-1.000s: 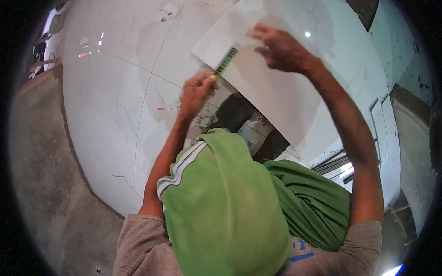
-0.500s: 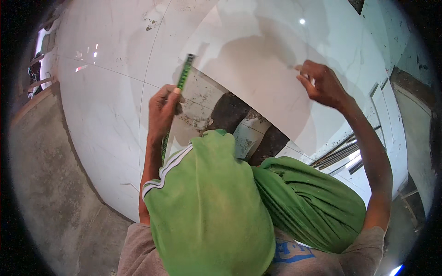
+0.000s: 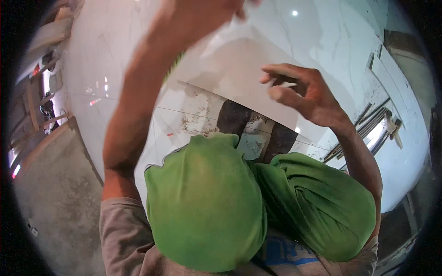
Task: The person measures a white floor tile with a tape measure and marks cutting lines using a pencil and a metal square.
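My left hand (image 3: 214, 9), blurred at the top edge, is raised over the white tiles; I cannot make out its fingers or what they hold. A green measuring strip (image 3: 174, 63) shows partly behind that forearm. My right hand (image 3: 308, 96) is open, fingers apart and curved, above a large loose white tile (image 3: 248, 55). Below that tile's near edge, dusty grid-lined tiles (image 3: 198, 110) and two dark shapes (image 3: 230, 117) show. My knees in green cloth (image 3: 202, 202) fill the lower middle.
Bundled thin dark strips (image 3: 363, 129) lie at right beside narrow white tile pieces (image 3: 393, 92). A bare concrete floor (image 3: 60, 179) borders the tiles at left, with timber pieces (image 3: 32, 101) and clutter at the upper left. Concrete also shows at the far right.
My left hand and forearm have swung sharply up to the top, the strip now partly behind them. My right hand moved down and right, then slightly left, its fingers now extended.
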The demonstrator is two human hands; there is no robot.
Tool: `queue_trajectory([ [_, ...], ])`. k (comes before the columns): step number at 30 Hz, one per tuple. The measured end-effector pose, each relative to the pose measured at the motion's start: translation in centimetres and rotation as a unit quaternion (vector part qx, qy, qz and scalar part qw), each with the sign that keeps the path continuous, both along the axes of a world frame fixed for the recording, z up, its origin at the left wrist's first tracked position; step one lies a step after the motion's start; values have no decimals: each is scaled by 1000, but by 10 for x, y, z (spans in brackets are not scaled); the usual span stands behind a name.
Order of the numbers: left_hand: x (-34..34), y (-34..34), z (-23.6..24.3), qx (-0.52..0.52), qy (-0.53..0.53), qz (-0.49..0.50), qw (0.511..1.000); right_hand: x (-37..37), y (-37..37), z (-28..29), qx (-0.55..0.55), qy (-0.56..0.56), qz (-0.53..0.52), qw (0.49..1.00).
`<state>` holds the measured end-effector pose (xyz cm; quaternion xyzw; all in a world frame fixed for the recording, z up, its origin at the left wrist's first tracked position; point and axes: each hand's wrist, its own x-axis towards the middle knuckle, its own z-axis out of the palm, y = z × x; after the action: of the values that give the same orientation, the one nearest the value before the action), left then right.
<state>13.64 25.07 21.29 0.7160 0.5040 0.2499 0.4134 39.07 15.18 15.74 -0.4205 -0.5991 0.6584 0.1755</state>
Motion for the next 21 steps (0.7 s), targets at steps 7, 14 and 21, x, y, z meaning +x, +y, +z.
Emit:
queue_trajectory([
  [7, 8, -11, 57, 64, -43, -10, 997, -88, 8, 45, 68, 210, 4, 975],
  [14, -76, -161, 101, 26, -46, 101, 994, -143, 5, 81, 115, 307, 25, 944],
  [21, -140, -283, 105, -30, -64, 260, 963, -120, 21, 116, 97, 336, -94, 932],
])
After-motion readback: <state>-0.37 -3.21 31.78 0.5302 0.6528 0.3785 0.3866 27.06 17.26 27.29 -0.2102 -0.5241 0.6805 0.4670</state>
